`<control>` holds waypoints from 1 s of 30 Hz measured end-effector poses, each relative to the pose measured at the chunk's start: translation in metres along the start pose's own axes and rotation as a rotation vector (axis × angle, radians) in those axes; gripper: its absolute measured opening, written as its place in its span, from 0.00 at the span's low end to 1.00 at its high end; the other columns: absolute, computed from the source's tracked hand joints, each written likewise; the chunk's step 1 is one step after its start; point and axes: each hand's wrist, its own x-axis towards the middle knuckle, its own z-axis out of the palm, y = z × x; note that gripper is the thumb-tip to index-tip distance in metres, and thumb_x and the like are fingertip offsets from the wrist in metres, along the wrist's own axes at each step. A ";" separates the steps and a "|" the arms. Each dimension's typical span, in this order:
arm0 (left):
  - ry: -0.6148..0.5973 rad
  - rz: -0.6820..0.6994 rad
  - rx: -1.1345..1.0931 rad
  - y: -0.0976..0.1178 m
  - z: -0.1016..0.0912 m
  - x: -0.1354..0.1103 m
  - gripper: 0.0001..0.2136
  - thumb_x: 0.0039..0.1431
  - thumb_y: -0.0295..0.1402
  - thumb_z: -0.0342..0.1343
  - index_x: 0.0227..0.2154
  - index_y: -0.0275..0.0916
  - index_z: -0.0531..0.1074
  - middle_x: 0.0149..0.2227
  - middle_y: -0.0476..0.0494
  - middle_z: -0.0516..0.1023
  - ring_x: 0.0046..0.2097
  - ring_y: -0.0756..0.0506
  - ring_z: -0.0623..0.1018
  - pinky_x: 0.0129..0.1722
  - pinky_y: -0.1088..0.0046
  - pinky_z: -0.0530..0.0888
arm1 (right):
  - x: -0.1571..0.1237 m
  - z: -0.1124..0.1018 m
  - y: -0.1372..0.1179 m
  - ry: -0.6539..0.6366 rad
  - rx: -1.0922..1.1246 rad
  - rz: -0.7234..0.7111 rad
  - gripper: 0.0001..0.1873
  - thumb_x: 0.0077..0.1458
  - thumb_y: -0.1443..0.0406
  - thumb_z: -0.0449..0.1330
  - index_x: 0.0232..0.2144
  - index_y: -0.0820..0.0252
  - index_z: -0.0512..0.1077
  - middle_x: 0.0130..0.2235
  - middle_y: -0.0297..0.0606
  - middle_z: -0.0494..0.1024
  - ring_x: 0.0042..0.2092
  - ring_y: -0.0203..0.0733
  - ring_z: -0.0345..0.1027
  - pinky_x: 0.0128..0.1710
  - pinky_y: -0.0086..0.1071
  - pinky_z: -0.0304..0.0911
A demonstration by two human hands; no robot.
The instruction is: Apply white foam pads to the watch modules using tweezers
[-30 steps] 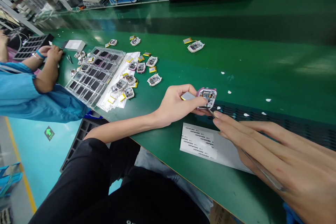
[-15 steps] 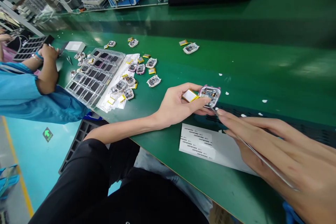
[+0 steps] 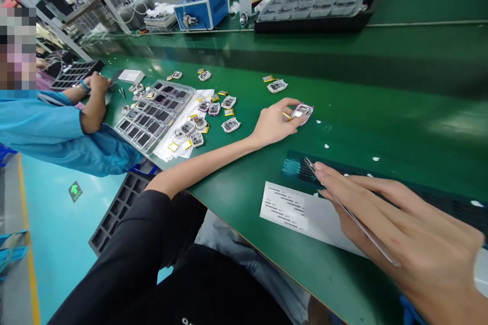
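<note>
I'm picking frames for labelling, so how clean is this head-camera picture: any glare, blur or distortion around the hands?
Head view: wide-angle stretch makes the right hand loom large and bends the green table edges; pale ceiling-light glare streaks the table's far right. The tweezers and the left hand holding the watch case look slightly soft; the co-worker's face is pixelated.
</note>
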 end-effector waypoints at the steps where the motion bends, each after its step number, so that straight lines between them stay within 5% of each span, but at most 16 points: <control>1: -0.020 -0.001 0.036 0.003 0.003 0.015 0.20 0.67 0.37 0.60 0.58 0.36 0.71 0.47 0.42 0.85 0.34 0.50 0.84 0.45 0.76 0.77 | 0.002 0.000 -0.001 0.012 -0.003 -0.005 0.47 0.56 0.78 0.68 0.73 0.62 0.58 0.47 0.32 0.86 0.41 0.45 0.80 0.40 0.36 0.74; 5: -0.018 0.019 0.273 0.018 -0.014 0.064 0.21 0.67 0.39 0.62 0.57 0.32 0.73 0.54 0.38 0.83 0.48 0.41 0.84 0.53 0.72 0.76 | 0.006 0.003 -0.001 0.017 -0.014 -0.004 0.45 0.59 0.77 0.65 0.74 0.57 0.56 0.45 0.28 0.87 0.38 0.40 0.81 0.39 0.32 0.74; 8: 0.104 0.021 0.480 0.023 -0.065 0.079 0.18 0.69 0.36 0.61 0.58 0.40 0.74 0.66 0.41 0.74 0.63 0.37 0.75 0.66 0.65 0.70 | 0.006 0.003 0.001 0.016 -0.015 -0.026 0.43 0.61 0.77 0.64 0.74 0.56 0.57 0.47 0.27 0.86 0.39 0.39 0.81 0.41 0.32 0.74; 11: 0.251 -0.123 0.715 0.022 -0.130 0.079 0.21 0.69 0.37 0.61 0.61 0.37 0.71 0.65 0.34 0.71 0.63 0.37 0.75 0.63 0.48 0.75 | 0.005 0.002 0.002 0.051 -0.017 -0.082 0.41 0.62 0.77 0.62 0.74 0.60 0.56 0.50 0.29 0.85 0.41 0.40 0.81 0.41 0.34 0.73; 14: 0.295 -0.288 0.876 0.016 -0.181 0.072 0.21 0.70 0.42 0.61 0.60 0.37 0.72 0.60 0.36 0.75 0.58 0.39 0.78 0.57 0.51 0.79 | 0.002 0.003 0.003 0.059 -0.029 -0.097 0.36 0.65 0.77 0.58 0.72 0.64 0.58 0.55 0.32 0.83 0.44 0.41 0.80 0.45 0.36 0.72; 16: 0.270 -0.359 0.941 0.010 -0.199 0.068 0.20 0.70 0.42 0.61 0.59 0.37 0.72 0.59 0.37 0.76 0.56 0.40 0.79 0.55 0.53 0.80 | 0.001 0.004 0.003 0.053 -0.030 -0.093 0.28 0.66 0.76 0.57 0.67 0.65 0.66 0.57 0.33 0.82 0.46 0.40 0.79 0.47 0.37 0.72; 19: 0.226 -0.367 1.003 0.002 -0.204 0.066 0.20 0.69 0.42 0.61 0.59 0.37 0.72 0.59 0.37 0.76 0.56 0.40 0.79 0.55 0.54 0.81 | 0.002 0.004 0.001 0.059 -0.032 -0.108 0.19 0.66 0.78 0.55 0.55 0.64 0.76 0.57 0.32 0.82 0.46 0.39 0.78 0.48 0.37 0.72; 23: 0.131 -0.253 1.017 0.000 -0.190 0.065 0.20 0.70 0.42 0.60 0.59 0.38 0.72 0.59 0.37 0.76 0.56 0.40 0.79 0.55 0.54 0.80 | 0.004 0.000 -0.001 0.066 -0.032 -0.109 0.17 0.66 0.77 0.55 0.52 0.64 0.77 0.55 0.33 0.83 0.46 0.39 0.77 0.48 0.35 0.72; 30: -0.244 0.067 0.946 0.012 -0.155 0.027 0.12 0.67 0.35 0.62 0.51 0.41 0.80 0.53 0.42 0.82 0.54 0.43 0.81 0.59 0.60 0.77 | 0.001 0.003 -0.002 0.028 -0.025 -0.082 0.18 0.64 0.76 0.58 0.53 0.63 0.78 0.55 0.34 0.83 0.46 0.38 0.76 0.48 0.34 0.73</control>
